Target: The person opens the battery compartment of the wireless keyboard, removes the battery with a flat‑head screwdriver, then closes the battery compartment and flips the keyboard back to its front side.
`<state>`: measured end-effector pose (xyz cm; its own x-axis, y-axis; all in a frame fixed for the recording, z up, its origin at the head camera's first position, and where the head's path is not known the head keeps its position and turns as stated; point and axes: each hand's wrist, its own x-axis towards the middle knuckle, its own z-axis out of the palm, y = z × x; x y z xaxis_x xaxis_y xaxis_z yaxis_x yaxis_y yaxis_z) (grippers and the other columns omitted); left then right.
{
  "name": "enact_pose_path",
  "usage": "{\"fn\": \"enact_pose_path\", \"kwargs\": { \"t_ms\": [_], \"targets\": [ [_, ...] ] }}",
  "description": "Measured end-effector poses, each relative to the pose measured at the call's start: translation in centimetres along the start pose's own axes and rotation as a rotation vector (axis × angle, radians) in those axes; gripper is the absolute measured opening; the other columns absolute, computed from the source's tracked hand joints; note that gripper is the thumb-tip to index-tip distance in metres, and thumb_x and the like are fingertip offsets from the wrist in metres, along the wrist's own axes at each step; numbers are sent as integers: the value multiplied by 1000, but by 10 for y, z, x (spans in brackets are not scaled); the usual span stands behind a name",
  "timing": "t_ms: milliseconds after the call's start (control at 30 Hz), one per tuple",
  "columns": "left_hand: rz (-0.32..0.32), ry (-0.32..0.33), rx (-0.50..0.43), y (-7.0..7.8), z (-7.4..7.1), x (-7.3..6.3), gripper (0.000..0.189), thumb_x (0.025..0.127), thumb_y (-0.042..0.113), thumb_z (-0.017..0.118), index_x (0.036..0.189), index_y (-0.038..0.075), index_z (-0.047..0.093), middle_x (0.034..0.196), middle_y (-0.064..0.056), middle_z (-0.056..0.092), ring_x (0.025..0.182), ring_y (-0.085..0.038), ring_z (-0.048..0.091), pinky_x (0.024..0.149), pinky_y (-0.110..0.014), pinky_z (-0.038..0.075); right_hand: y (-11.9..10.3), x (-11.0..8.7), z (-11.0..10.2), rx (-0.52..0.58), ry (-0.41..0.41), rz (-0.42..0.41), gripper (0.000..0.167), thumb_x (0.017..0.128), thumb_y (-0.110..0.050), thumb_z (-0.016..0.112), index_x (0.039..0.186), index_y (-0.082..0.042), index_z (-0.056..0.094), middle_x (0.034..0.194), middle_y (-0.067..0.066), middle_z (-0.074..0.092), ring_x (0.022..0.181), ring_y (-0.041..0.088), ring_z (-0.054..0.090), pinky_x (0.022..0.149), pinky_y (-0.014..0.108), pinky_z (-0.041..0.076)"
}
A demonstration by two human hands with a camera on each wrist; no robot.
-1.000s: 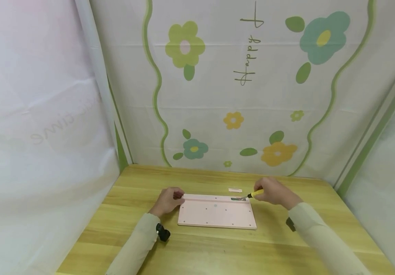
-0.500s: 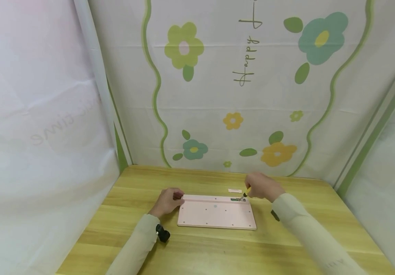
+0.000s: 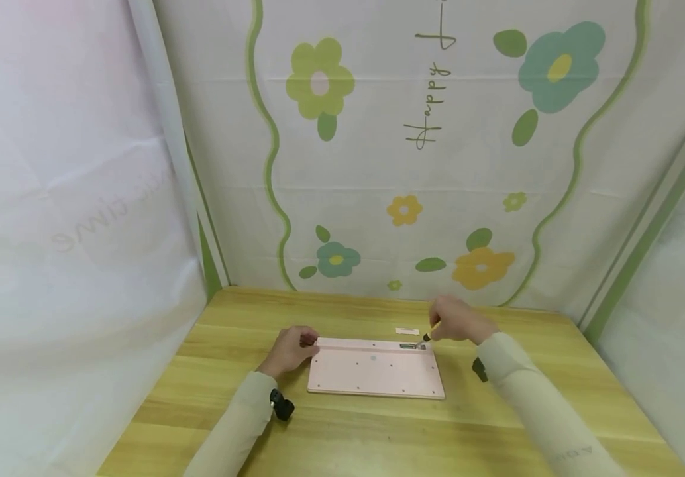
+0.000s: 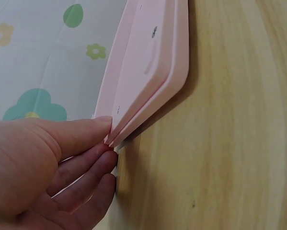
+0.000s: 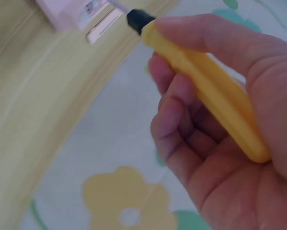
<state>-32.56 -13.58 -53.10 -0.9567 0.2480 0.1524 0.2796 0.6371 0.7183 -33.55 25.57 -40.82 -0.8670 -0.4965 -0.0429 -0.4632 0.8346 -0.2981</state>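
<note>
A pale pink keyboard (image 3: 375, 374) lies face down on the table, with small screws dotted over its back. My left hand (image 3: 289, 351) pinches its far left corner. In the left wrist view the thumb lies on top of the keyboard's edge, with fingertips under the corner. My right hand (image 3: 458, 321) grips the yellow handle of a screwdriver (image 5: 205, 91), thumb along it near the black collar. The metal shaft slants down to the right end of an open battery compartment (image 3: 412, 346) at the keyboard's far right. Its tip is too small to make out.
A small pale pink cover (image 3: 407, 330) lies on the wooden table (image 3: 342, 437) just behind the keyboard. A white flowered cloth (image 3: 372, 159) hangs behind the table, with more cloth on both sides.
The right hand has moved left, closer to the battery compartment, and the screwdriver now stands steeper. Over the last half second it has shifted slightly right. Left hand and keyboard have stayed put.
</note>
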Motion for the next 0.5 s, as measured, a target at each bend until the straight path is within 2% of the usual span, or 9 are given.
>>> {"fn": "enact_pose_path", "kwargs": {
  "t_ms": [67,133,267,333,500],
  "targets": [
    [-9,2,1,1,-1,1,17,95,5,77,112,3,77,105,-10,77,98,-22,71,89,-44,61,13,-5,-1,80,4,-4,18,82,-4,82,69,-10,71,74,-4,64,67,9,51,64,28,46],
    [-16,1,3,1,-1,1,17,95,5,77,112,3,77,105,-9,77,98,-22,71,89,-44,61,26,-9,-1,165,-14,3,13,85,-9,83,75,-9,75,77,-2,68,68,10,53,65,29,48],
    [-22,-5,7,2,-2,1,16,95,6,76,111,4,77,104,-9,77,98,-21,71,89,-43,61,53,-17,6,280,-43,41,20,92,-18,81,73,-13,77,70,-3,66,60,7,45,59,25,42],
    [-25,-6,7,2,-2,0,15,95,6,76,111,4,77,104,-8,77,97,-21,71,88,-42,61,65,-21,12,320,-57,72,25,95,-23,79,72,-14,76,72,-3,66,59,7,43,56,24,39],
    [-17,-7,8,1,-1,0,16,96,7,76,111,5,77,104,-7,77,98,-20,71,88,-41,61,83,-32,25,417,-69,98,35,99,-29,74,77,-2,76,84,6,75,62,10,51,55,23,41]
  ]
}}
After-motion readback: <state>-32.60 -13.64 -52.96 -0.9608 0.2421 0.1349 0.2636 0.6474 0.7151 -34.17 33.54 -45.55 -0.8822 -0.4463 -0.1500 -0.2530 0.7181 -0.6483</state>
